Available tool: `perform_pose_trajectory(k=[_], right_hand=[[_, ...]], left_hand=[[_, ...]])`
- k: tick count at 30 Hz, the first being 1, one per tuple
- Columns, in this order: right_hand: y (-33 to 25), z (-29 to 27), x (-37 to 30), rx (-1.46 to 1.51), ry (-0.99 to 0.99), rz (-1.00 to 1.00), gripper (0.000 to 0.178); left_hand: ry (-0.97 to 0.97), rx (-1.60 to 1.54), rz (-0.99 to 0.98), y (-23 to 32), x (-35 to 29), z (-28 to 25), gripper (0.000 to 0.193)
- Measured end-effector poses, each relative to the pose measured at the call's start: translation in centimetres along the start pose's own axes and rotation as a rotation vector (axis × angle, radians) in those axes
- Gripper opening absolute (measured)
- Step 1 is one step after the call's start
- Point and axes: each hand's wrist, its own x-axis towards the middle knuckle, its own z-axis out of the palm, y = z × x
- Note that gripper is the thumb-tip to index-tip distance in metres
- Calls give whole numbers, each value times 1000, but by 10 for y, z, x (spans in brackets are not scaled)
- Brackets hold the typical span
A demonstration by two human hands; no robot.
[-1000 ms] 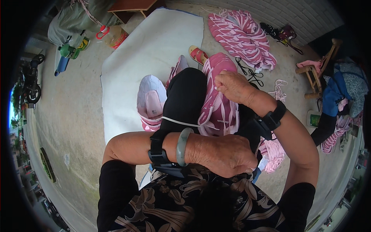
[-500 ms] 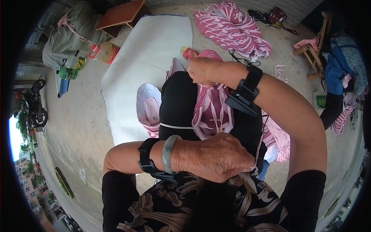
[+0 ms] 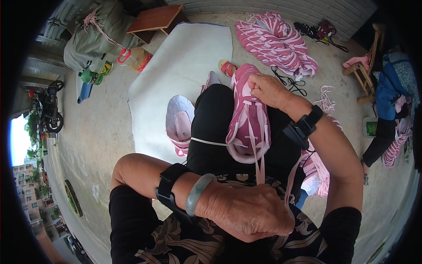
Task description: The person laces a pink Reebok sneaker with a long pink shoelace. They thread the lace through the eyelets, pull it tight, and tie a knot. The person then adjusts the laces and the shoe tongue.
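A pink and white lace-up shoe [image 3: 249, 132] lies across my lap over black trousers, its heel opening toward me. My right hand [image 3: 269, 90] is closed on the front part of the shoe, beyond the tongue; its fingertips are partly hidden. Close to my body, my left hand [image 3: 248, 213] is closed in a fist around a pale pink shoelace [image 3: 260, 171]. The lace runs taut from the shoe down to that fist, and another strand rises from it on the right. A pale band [image 3: 209, 141] crosses my trouser leg beside the shoe.
A second pink shoe [image 3: 180, 125] rests on a white sheet [image 3: 149, 105] at left. Beyond lie a red sandal [image 3: 227, 68] and a large pink-white bundle [image 3: 277, 44]. Pink laces [image 3: 317, 169] hang at right. Bottles [image 3: 134, 59], a wooden table [image 3: 154, 20] and a wooden chair [image 3: 367, 66] stand around.
My left fist has drawn back toward my body, and more lace shows stretched between it and the shoe. My right hand has shifted right on the shoe. The whole view has swung slightly.
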Motion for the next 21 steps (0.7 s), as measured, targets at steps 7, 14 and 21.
perform_pose_trajectory(k=[7, 14, 21], right_hand=[[-27, -3, -93, -13, 169, -223, 8], [-67, 35, -84, -32, 296, -84, 17], [-66, -9, -145, 281, 170, -41, 5]], left_hand=[[181, 198, 142, -2, 5, -13, 18], [169, 234, 153, -11, 10, 0, 16], [324, 114, -3, 17, -44, -33, 16]])
